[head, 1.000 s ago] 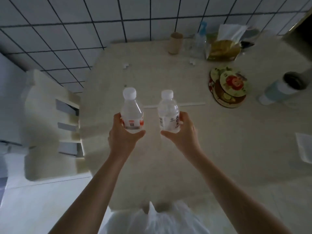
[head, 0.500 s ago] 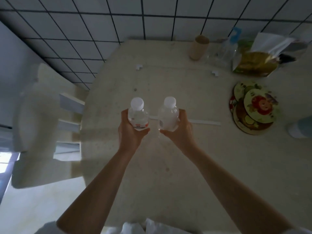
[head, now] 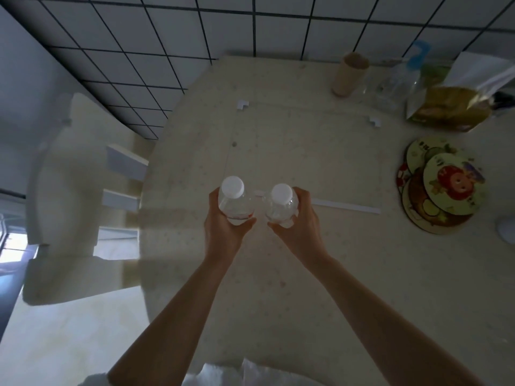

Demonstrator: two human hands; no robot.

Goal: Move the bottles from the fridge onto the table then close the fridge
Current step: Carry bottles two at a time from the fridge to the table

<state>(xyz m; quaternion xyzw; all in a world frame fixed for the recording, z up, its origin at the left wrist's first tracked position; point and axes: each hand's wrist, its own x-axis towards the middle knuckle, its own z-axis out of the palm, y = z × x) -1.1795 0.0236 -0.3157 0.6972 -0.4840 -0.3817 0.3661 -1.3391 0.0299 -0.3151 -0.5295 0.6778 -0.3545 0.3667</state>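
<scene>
Two small clear water bottles with white caps stand upright side by side over the beige table (head: pixel 278 274). My left hand (head: pixel 223 229) grips the left bottle (head: pixel 233 201), which has a red-and-white label. My right hand (head: pixel 299 227) grips the right bottle (head: pixel 280 206). The two bottles almost touch each other. I cannot tell whether their bases rest on the tabletop. The fridge is not in view.
A white strip (head: pixel 345 206) lies just right of the bottles. Round picture coasters (head: pixel 443 188) are stacked at the right. A cardboard tube (head: pixel 349 73), a clear bottle with a blue cap (head: pixel 401 79) and a snack bag (head: pixel 457 101) stand at the back. A white chair (head: pixel 83 190) is at the left.
Both hands have moved the bottles closer together and lower toward the tabletop. The view has shifted left, so the cup at the right has nearly left the frame.
</scene>
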